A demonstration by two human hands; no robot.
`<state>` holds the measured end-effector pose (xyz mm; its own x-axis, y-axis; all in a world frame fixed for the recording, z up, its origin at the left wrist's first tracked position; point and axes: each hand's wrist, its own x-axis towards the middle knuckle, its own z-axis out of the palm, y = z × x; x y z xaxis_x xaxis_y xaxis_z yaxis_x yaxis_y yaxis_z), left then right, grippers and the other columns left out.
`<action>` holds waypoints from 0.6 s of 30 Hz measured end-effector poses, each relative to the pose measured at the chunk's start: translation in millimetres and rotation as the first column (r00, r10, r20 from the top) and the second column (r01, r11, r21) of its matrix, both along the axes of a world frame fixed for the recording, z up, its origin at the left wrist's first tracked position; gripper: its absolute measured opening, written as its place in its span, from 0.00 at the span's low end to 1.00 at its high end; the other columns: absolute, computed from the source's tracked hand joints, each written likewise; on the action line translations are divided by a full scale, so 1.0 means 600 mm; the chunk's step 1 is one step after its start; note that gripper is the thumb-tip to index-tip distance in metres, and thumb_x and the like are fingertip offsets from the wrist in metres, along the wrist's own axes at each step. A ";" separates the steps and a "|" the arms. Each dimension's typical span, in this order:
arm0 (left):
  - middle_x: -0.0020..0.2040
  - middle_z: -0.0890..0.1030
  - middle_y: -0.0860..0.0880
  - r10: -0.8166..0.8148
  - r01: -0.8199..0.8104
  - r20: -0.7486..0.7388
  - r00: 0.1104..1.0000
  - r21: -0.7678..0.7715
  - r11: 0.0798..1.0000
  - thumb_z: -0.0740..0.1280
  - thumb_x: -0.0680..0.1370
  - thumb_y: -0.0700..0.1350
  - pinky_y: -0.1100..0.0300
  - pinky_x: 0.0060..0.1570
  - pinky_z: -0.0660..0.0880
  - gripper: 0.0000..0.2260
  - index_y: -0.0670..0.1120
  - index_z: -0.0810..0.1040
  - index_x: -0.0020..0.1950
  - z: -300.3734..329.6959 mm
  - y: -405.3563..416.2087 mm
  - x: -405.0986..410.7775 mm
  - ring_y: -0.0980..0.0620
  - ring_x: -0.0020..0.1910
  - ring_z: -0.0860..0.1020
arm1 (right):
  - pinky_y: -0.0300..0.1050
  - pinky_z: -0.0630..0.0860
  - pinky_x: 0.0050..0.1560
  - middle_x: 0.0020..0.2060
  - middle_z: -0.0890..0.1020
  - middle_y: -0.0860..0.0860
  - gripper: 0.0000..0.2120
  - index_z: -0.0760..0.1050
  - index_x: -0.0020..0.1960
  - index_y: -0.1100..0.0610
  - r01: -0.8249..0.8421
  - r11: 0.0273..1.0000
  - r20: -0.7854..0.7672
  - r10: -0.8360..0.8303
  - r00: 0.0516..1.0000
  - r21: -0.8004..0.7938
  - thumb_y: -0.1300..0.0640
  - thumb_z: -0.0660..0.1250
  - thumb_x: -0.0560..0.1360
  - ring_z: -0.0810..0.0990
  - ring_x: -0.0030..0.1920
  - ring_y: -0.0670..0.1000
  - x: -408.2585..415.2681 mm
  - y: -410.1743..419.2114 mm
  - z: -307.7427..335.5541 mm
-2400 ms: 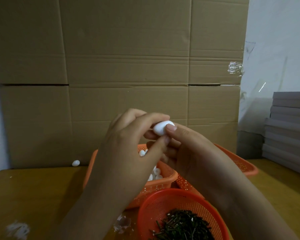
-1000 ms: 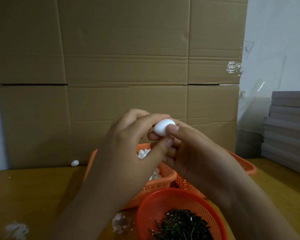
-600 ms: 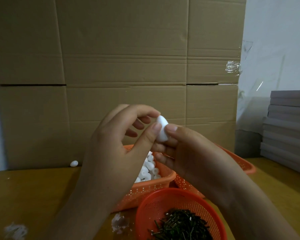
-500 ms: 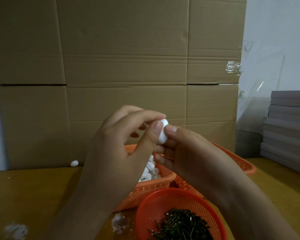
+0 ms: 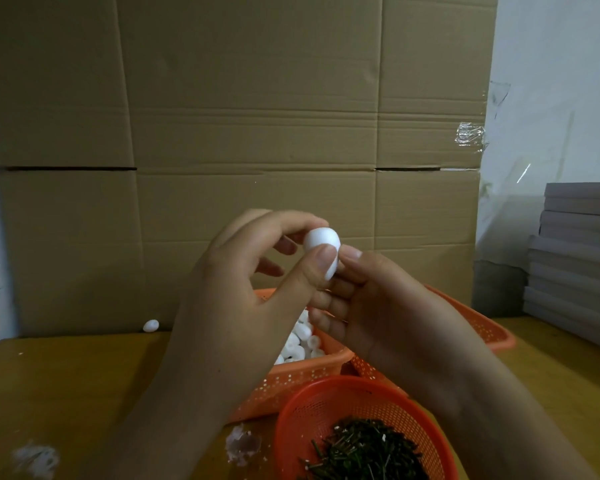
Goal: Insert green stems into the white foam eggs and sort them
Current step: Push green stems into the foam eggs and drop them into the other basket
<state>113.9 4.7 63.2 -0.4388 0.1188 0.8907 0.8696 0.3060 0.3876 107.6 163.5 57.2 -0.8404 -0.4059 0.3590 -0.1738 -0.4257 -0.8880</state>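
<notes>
- Egg [image 5: 321, 244]: pinched in my left hand [image 5: 243, 292], thumb and forefinger, above the egg basket [image 5: 302, 375].
- Right hand [image 5: 371, 306]: fingertips curled, touching the egg.
- Stems [image 5: 364, 448]: round basket [image 5: 312, 407] nearest me.

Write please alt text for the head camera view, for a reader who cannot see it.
Two hands hold one white foam egg up in front of a cardboard wall: the left hand pinches it and the right hand supports it from below. Under them stand an orange basket of foam eggs and a round red basket of green stems.
</notes>
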 end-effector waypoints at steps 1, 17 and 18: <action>0.52 0.79 0.61 0.010 -0.010 -0.002 1.000 -0.025 1.000 0.64 0.75 0.59 0.58 0.49 0.77 0.10 0.62 0.78 0.54 0.000 0.001 0.000 0.54 0.54 0.79 | 0.40 0.78 0.50 0.44 0.83 0.49 0.14 0.84 0.50 0.54 -0.003 1.000 -0.007 0.003 1.000 0.006 0.47 0.69 0.70 0.81 0.46 0.46 -0.001 -0.001 0.000; 0.47 0.85 0.52 -0.282 0.248 0.191 0.940 0.187 0.951 0.61 0.78 0.50 0.64 0.44 0.78 0.09 0.52 0.76 0.56 0.006 -0.012 -0.003 0.55 0.42 0.82 | 0.44 0.78 0.56 0.52 0.83 0.44 0.10 0.81 0.55 0.48 0.355 -0.055 -0.352 0.061 0.934 0.933 0.50 0.69 0.75 0.80 0.51 0.43 -0.038 0.027 -0.071; 0.46 0.85 0.50 -0.322 0.278 0.207 0.924 0.213 0.937 0.60 0.78 0.50 0.64 0.42 0.78 0.09 0.50 0.77 0.54 0.008 -0.013 -0.002 0.53 0.41 0.83 | 0.47 0.77 0.57 0.54 0.82 0.46 0.13 0.80 0.58 0.50 0.320 -0.141 -0.314 0.064 0.947 0.937 0.50 0.69 0.74 0.80 0.53 0.47 -0.045 0.020 -0.085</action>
